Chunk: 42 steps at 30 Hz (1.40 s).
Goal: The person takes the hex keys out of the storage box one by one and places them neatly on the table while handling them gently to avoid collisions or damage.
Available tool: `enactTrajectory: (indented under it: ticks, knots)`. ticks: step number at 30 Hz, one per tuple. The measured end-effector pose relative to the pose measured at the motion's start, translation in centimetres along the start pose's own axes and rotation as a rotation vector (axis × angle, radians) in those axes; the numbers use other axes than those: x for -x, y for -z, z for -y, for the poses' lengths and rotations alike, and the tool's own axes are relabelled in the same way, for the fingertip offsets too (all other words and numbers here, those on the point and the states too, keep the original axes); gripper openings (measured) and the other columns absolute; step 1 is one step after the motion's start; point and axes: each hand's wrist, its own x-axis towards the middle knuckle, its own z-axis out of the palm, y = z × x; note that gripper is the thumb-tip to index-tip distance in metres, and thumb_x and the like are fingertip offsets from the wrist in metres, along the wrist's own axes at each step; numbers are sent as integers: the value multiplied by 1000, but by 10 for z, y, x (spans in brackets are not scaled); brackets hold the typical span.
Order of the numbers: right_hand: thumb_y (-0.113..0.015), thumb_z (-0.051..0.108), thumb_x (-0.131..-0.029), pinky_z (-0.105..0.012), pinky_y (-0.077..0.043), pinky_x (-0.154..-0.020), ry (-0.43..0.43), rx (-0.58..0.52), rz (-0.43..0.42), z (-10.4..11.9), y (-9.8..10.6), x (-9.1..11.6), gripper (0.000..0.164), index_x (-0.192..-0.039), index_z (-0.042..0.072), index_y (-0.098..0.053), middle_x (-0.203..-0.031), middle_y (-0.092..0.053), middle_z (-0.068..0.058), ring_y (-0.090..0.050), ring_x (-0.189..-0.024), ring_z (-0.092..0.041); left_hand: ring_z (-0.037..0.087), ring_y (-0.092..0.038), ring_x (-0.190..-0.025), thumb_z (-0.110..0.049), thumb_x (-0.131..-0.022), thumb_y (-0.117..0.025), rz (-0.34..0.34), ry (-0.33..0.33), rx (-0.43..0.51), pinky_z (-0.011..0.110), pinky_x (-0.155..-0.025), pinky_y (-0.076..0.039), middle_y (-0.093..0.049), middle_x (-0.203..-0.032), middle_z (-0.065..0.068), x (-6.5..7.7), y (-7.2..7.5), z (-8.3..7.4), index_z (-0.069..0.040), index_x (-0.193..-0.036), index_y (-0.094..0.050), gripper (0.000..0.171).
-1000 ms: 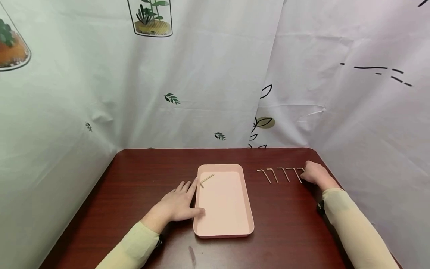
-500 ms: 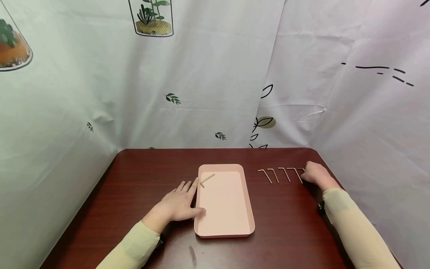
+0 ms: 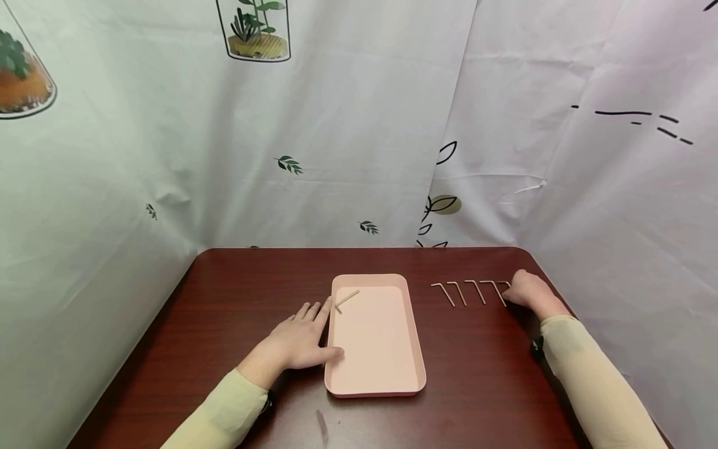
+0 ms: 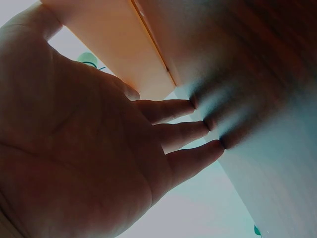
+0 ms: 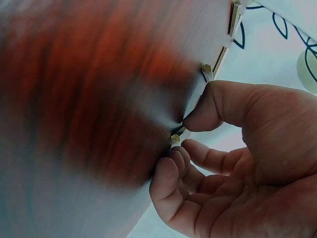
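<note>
In the head view a pink tray (image 3: 378,355) lies on the table. My left hand (image 3: 294,343) rests along its left side, fingers spread straight on the tabletop and thumb over the rim. Inside the tray, near its far left corner, is one L-shaped hex key (image 3: 348,299). Several more hex keys (image 3: 474,292) lie in a row to the right of the tray. At the right end of that row my right hand (image 3: 527,291) pinches the last hex key (image 5: 175,139) between thumb and curled fingers, low at the tabletop; most of this key is hidden by the hand.
The dark red wooden table (image 3: 477,368) has rounded far corners. White printed cloth (image 3: 348,125) hangs close behind it and along both sides, with the right one near my right forearm. A smudge (image 3: 321,424) marks the tabletop in front of the tray.
</note>
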Motion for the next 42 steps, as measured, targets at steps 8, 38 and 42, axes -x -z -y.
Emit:
enactTrajectory:
  ticks: [8, 38, 42]
  knots:
    - [-72, 21, -90, -60, -56, -82, -30, -32, -26, 55, 35, 47, 58, -117, -24, -46, -100, -64, -38, -66, -89, -49, 51, -32, -163, -71, -95, -69, 1, 1, 1, 66, -125, -38, -38, -172, 33, 0, -1, 0, -4, -178, -17, 119]
    - [-70, 19, -87, -64, -53, -82, 192, -37, -307, 191, 39, 78, 38, -115, -3, -58, -110, -58, -27, -62, -99, -52, 51, -32, -163, -71, -95, -68, 3, -3, -5, 62, -127, -37, -37, -172, 33, 0, -1, 0, -4, -178, -16, 119]
    - [-71, 20, -86, -62, -53, -82, 223, -38, -311, 206, 37, 81, 39, -115, -2, -58, -110, -58, -25, -62, -101, -51, 51, -32, -163, -70, -95, -69, 1, -2, -4, 63, -127, -37, -38, -172, 33, 0, 0, 0, -3, -178, -17, 119]
